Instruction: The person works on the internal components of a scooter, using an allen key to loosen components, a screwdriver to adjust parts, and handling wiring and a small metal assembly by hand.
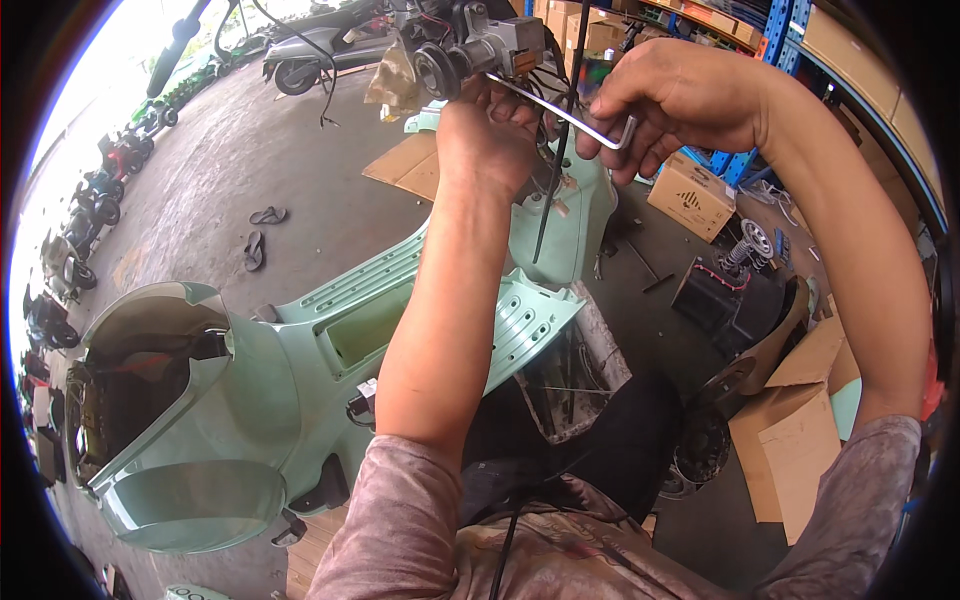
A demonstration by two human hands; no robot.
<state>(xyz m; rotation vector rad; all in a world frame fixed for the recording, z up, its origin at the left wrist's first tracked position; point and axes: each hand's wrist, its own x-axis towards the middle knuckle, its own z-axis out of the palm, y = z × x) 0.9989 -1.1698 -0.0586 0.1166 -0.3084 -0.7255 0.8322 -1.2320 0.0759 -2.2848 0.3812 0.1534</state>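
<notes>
My left hand (478, 140) reaches up beneath the metal handlebar assembly (516, 36), its fingers curled and partly hidden among parts and wires, so what they grip is unclear. My right hand (680, 105) holds a silver L-shaped hex key (562, 112), its long arm reaching left to just under the assembly and its bent end among my fingers. A round black part (435, 68) and some tan tape (392, 80) are at the assembly's left. A black cable (548, 205) hangs down over a mint-green scooter body panel (555, 245).
Mint-green bodywork (190, 490) lies across the lower left. Cardboard boxes (690, 195), a dark motor-like unit (715, 300) and blue shelving (785, 30) are at right. Flip-flops (255, 250) lie on the concrete floor (170, 200), with rows of scooters (50, 320) along the left.
</notes>
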